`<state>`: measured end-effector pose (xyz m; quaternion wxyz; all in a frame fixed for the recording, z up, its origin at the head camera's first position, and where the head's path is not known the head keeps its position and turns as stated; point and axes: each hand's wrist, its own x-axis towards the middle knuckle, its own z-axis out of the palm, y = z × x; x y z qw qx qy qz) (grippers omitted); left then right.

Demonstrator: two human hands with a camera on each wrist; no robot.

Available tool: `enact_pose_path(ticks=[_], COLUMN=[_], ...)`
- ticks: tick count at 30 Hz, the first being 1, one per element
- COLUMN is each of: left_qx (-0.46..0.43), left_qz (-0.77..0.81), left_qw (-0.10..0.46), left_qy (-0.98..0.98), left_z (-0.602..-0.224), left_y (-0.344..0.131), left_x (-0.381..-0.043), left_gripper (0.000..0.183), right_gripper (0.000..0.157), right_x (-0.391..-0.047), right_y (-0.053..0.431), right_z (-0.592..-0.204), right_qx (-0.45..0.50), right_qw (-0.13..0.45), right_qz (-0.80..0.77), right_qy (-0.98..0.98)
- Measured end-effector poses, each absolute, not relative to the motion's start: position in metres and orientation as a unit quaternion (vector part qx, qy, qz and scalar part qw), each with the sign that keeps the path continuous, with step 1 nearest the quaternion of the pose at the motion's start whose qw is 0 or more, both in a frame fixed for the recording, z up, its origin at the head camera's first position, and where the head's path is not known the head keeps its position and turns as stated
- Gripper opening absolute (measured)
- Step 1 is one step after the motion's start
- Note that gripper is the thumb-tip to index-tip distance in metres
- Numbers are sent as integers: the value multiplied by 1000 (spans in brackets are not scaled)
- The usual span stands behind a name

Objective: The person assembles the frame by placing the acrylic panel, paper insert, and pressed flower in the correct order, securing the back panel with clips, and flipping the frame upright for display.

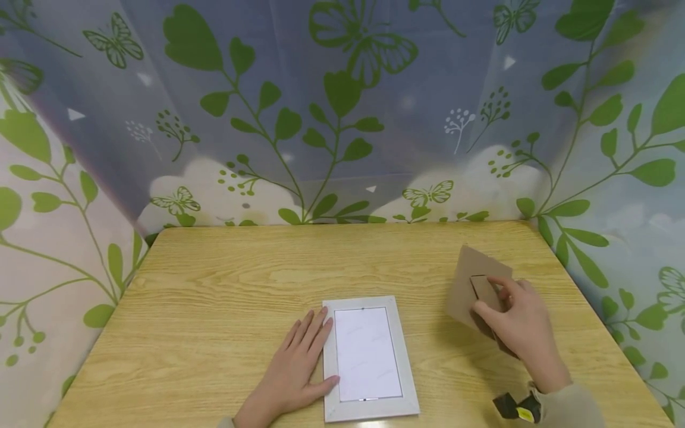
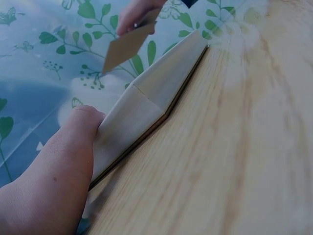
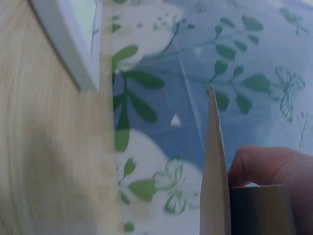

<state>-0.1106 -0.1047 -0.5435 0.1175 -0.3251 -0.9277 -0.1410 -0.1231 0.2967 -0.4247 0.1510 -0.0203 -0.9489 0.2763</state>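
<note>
A white picture frame (image 1: 405, 356) lies on the table with a white sheet (image 1: 368, 353) showing inside its border. My left hand (image 1: 298, 368) rests along the frame's left side, fingers straight and thumb on the lower left border. To the right, my right hand (image 1: 521, 321) pinches the stand flap (image 1: 484, 291) of a brown backing board (image 1: 461, 288) between thumb and fingers. The board is tilted and held above the table, apart from the frame. In the right wrist view the backing board (image 3: 213, 166) appears nearly edge-on, with the flap (image 3: 259, 208) beside the fingers.
The wood-grain table (image 1: 230, 267) extends around the frame. Behind it and along both sides hangs a leaf-and-butterfly patterned cloth (image 1: 257, 178). A black strap with a yellow tag (image 1: 516, 408) sits at the right wrist, by a light sleeve (image 1: 569, 410).
</note>
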Motion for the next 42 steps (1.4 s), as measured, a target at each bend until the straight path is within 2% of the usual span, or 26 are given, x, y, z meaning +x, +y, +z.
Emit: enact_pose_path(ticks=[7,11,18,25,35,42], left_qx=[-324,-325,-324,-328,-338,-340], left_qz=[-135,-133,-135,-138,-137,-132], left_qw=[111,109,107,121,148,153], left_qy=[-930,-930,-930,-927,-919,-919], left_z=[-543,-543,-544,-546,-547,-547], left_y=[-105,-104,-104,-104,-104,-105], left_x=[-111,-111,-111,-112,-113,-113], left_gripper=[94,94,94,94,93,93], right_gripper=[43,43,47,45,52,39], right_x=[-115,-112,-108,-106,-100,-102], right_y=[271,258,230,200,171,161], right_z=[-415,-412,-409,-421,-424,-422], right_qx=[32,51,69,110,157,228], right_qw=[187,189,134,129,37,17], right_qz=[280,279,299,309,304,295], right_qy=[-941,-940,-942,-936,-939,-928])
